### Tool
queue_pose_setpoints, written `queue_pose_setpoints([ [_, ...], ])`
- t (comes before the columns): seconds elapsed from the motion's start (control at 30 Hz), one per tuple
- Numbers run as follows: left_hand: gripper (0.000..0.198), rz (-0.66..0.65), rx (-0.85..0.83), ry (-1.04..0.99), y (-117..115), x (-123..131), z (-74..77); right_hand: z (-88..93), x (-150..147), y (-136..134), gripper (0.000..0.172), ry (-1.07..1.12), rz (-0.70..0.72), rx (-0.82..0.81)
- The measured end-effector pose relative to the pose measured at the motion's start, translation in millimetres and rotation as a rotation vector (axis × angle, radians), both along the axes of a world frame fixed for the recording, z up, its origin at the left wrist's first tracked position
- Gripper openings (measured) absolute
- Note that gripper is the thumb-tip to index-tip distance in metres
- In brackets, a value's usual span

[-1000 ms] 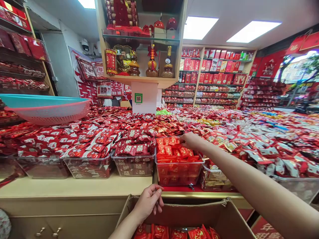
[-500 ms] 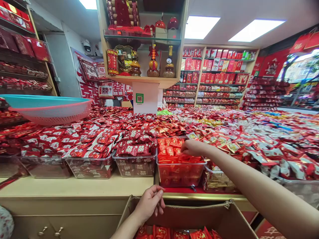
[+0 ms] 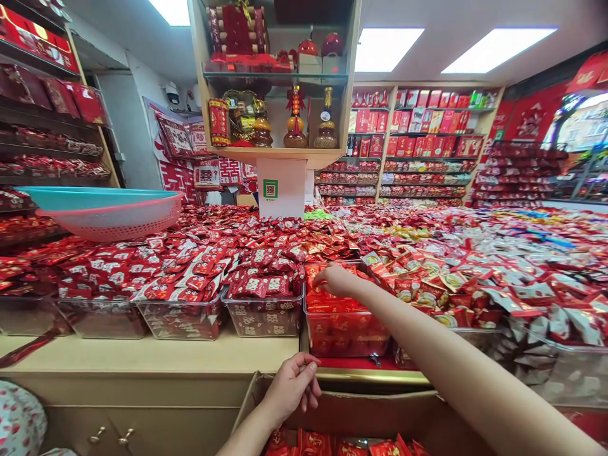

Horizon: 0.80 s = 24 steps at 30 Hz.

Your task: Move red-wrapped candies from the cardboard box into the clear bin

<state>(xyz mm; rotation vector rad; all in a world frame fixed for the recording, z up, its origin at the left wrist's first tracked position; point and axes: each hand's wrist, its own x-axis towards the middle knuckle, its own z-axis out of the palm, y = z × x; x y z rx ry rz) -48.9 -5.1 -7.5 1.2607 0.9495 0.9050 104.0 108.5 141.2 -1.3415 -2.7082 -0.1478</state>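
My right hand (image 3: pixel 335 280) reaches over a clear plastic bin (image 3: pixel 346 329) filled with bright red packets, fingers curled down onto the packets at its top left. Whether it grips one I cannot make out. My left hand (image 3: pixel 291 384) rests on the near rim of a cardboard box (image 3: pixel 361 408), fingers curled loosely over the edge. More red packets (image 3: pixel 332 445) lie inside the box below.
Clear bins (image 3: pixel 260 313) of red sweets line the beige counter (image 3: pixel 142 358). Heaps of wrapped sweets cover the display behind. A teal and pink basket stack (image 3: pixel 107 212) sits at left. A shelf unit (image 3: pixel 275 82) stands at centre, wall shelves beyond.
My right hand has slid left across the bin of red packets, from its right side to its left. The left hand stays on the box rim. The view shifted slightly.
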Motion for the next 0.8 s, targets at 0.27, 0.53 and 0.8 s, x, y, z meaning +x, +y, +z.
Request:
queue_pose_setpoints([
  [0.27, 0.03, -0.007, -0.024, -0.007, 1.2, 0.1, -0.2, -2.5, 2.6, 3.9, 0.041, -0.008, 0.063, -0.039],
  [0.53, 0.032, -0.015, -0.028, 0.001, 1.3, -0.7, 0.6, 1.5, -1.9, 11.7, 0.034, -0.017, 0.022, -0.064],
  [0.8, 0.032, -0.014, -0.028, -0.007, 2.1, -1.2, 0.5, -3.8, 1.9, 10.1, 0.025, 0.108, 0.0, -0.034],
])
